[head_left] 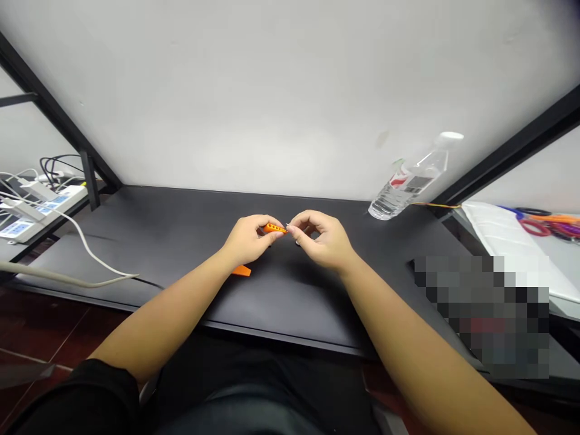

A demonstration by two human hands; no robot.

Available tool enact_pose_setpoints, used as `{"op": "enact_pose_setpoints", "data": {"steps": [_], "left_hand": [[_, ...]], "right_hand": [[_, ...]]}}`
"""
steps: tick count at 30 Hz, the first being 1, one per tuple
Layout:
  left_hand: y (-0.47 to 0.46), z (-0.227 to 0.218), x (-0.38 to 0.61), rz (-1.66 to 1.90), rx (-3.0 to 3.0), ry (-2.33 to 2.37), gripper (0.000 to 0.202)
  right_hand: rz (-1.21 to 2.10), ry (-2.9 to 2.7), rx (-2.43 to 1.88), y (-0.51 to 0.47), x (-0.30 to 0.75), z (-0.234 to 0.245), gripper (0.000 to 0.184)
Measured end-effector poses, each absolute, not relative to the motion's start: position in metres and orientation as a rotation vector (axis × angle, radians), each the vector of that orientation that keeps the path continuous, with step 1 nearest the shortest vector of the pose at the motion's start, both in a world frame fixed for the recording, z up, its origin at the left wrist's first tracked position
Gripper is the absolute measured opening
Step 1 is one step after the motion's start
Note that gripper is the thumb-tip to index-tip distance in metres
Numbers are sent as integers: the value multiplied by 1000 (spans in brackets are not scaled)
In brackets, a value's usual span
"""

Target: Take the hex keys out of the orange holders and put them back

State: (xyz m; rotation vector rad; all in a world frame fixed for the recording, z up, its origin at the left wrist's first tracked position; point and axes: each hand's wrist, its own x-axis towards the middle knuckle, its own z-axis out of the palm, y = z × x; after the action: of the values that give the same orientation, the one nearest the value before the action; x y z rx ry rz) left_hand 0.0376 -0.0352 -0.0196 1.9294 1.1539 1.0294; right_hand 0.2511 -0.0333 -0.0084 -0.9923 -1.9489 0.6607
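The left hand (248, 241) is closed on an orange strip with holes (275, 228), held between thumb and fingers above the middle of the tabletop (158, 223). Only the strip's end and a row of dark holes show; the rest is covered by the fingers. The right hand (321, 238) is just beside it, its thumb and forefinger drawn to a narrow pinch on what seems to be a thin pale piece (287, 225), too small to make out in shape. Whether this piece touches the strip cannot be told. The remaining right fingers are curled, and the space beneath them is hidden.

A second orange piece (242, 271) lies on the tabletop by the left wrist, which covers part of it. Toward the right, a clear bottle with a white cap (410, 178) stands near the wall (272, 90), its label blurred. Nearer the person on that side, a pixelated patch (480, 314) masks whatever lies there and covers part of a white padded sheet (493, 229). At far left, a power strip (75, 194) is cut off by the picture's edge, with tangled cables around it.
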Motion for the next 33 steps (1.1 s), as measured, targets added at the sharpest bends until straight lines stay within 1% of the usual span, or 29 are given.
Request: {"op": "enact_pose_setpoints", "data": {"steps": [3, 6, 12, 19, 23, 25, 29, 33], "left_hand": [[-38, -16, 38, 985, 1930, 1164, 22], [-39, -15, 37, 928, 1914, 1133, 20], [-37, -19, 35, 859, 1884, 1112, 18], [-35, -20, 35, 821, 1911, 1150, 17], [-36, -20, 35, 814, 1930, 1144, 17], [-36, -20, 35, 819, 1946, 1162, 18], [-37, -19, 36, 852, 1977, 1204, 17], [-38, -19, 36, 841, 2015, 1237, 17]], "right_hand": [[613, -1996, -942, -32, 255, -6, 18], [611, -2078, -845, -30, 262, -3, 23], [576, -2313, -712, -29, 271, 5, 26], [476, -2336, -806, -29, 268, 3, 30], [426, -2306, -833, -24, 272, 2, 21], [453, -2288, -871, -23, 273, 2, 19], [533, -2243, -946, -25, 268, 1, 22], [569, -2366, -1041, -26, 262, -2, 25]]}}
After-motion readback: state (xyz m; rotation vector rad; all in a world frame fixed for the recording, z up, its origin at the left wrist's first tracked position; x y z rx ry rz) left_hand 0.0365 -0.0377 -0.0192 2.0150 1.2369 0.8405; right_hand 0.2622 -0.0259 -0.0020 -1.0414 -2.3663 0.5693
